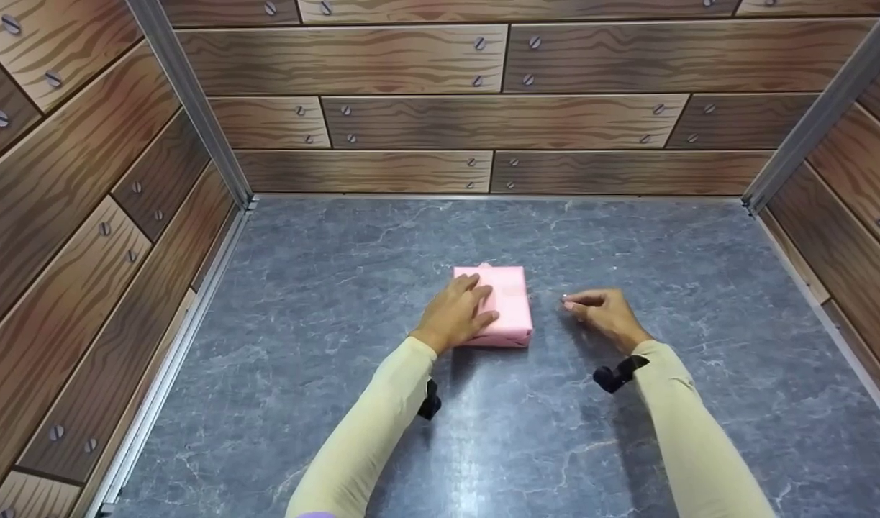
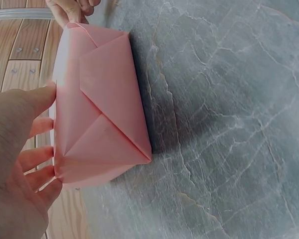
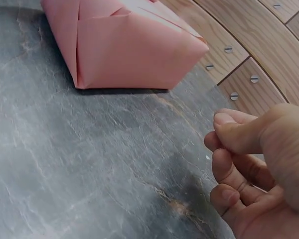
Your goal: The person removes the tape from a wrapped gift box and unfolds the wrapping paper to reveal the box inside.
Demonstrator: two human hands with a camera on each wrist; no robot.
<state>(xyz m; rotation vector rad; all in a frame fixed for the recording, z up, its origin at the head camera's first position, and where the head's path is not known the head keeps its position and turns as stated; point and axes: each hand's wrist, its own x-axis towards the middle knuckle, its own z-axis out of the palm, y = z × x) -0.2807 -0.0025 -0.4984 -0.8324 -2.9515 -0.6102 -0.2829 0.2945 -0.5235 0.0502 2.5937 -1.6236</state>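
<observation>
A box wrapped in pink paper [image 1: 510, 298] lies on the grey marbled table. My left hand [image 1: 450, 313] rests on its top with the fingers spread over the left half. In the left wrist view, the box's end [image 2: 109, 94] shows folded paper flaps, and my left thumb and fingers lie along its upper edge. To the right of the box, apart from it, my right hand [image 1: 609, 316] is raised with thumb and index fingertip together. A tiny shiny thing [image 1: 564, 297] glints at that pinch; I cannot tell what it is. The other right fingers curl loosely [image 3: 226, 172].
Walls with a wood-plank print [image 1: 411, 122] enclose the table [image 1: 324, 432] at the back and both sides, with metal posts [image 1: 195, 101] at the corners. A black wrist camera [image 1: 612, 378] hangs below the right wrist and another [image 1: 429, 401] below the left.
</observation>
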